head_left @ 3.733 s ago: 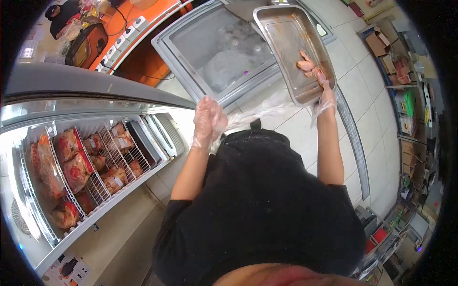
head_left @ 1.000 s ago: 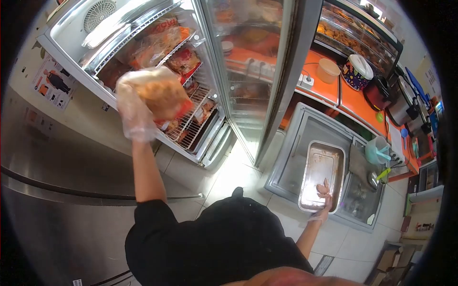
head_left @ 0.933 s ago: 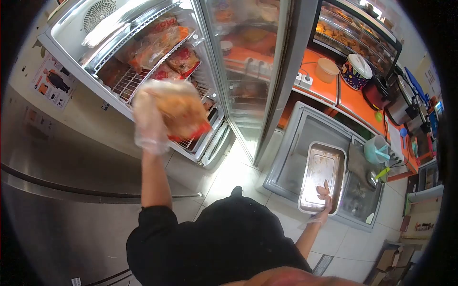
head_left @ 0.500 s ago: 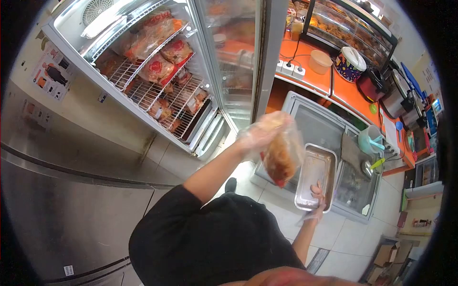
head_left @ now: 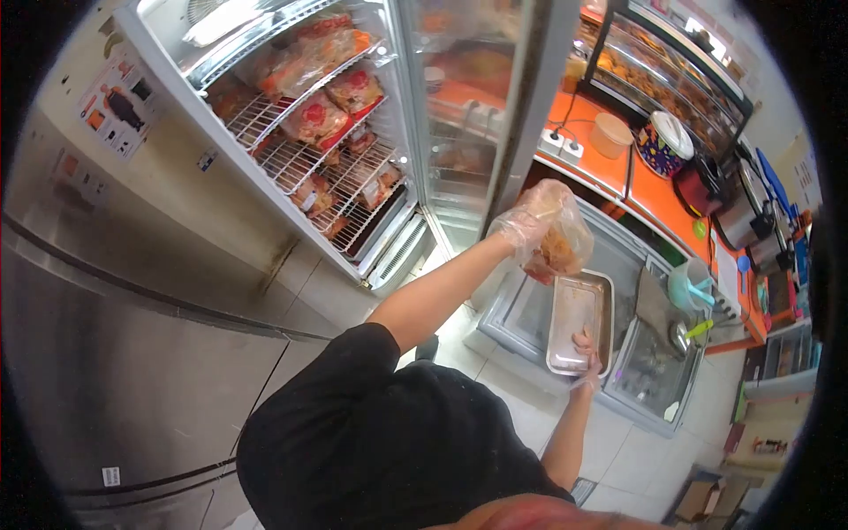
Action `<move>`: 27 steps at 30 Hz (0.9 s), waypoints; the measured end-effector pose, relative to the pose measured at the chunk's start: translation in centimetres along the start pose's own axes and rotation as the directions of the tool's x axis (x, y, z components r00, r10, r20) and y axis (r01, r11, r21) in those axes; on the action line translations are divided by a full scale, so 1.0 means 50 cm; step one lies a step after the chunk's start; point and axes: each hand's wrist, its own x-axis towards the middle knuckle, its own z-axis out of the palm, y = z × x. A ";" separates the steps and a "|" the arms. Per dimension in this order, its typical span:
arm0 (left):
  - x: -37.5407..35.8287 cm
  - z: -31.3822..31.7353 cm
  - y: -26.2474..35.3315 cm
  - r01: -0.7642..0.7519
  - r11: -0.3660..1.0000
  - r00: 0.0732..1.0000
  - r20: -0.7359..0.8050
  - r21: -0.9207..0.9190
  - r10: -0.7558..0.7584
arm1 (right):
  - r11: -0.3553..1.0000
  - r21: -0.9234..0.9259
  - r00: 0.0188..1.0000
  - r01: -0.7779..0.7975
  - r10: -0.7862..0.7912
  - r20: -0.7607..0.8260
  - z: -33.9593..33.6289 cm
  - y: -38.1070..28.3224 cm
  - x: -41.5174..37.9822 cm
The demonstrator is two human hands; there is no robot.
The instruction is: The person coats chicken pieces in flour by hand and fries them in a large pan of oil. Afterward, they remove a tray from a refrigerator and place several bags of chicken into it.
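Note:
My left hand (head_left: 523, 228), in a clear plastic glove, grips the top of a clear plastic bag of orange-brown meat (head_left: 556, 253). The bag hangs over the far end of a shallow metal tray (head_left: 579, 311). My right hand (head_left: 586, 360), also gloved, is closed on the tray's near end, with fingers over the rim and inside. A thin film of residue marks the tray's bottom. Which cut of meat the bag holds is hard to make out.
An open upright fridge (head_left: 309, 177) with bagged meat on wire racks stands at left, its glass door (head_left: 468, 115) swung outward. Below the tray is a glass-topped chest freezer (head_left: 654, 344) bearing a mat and a teal jug (head_left: 689, 284). An orange counter (head_left: 649, 190) holds cookers.
My left hand has carried the bag up and away from me, toward the tray's far end. The right hand keeps hold of the tray. The view has shifted slightly.

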 end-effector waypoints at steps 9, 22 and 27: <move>-0.211 -0.164 0.024 0.028 0.938 0.999 0.053 -0.345 -0.011 | 0.735 -0.662 0.835 -0.146 -0.268 -0.481 0.083 -0.070 -0.122; -0.583 -0.472 -0.182 0.373 0.895 0.791 -0.420 -0.246 -0.445 | 0.184 0.007 0.093 0.983 -0.528 0.844 1.367 -0.253 -0.392; -0.658 -0.540 -0.211 0.445 0.883 0.651 -0.625 -0.146 -0.432 | -0.584 -0.078 -0.206 0.808 -0.405 0.891 1.802 -0.332 -0.351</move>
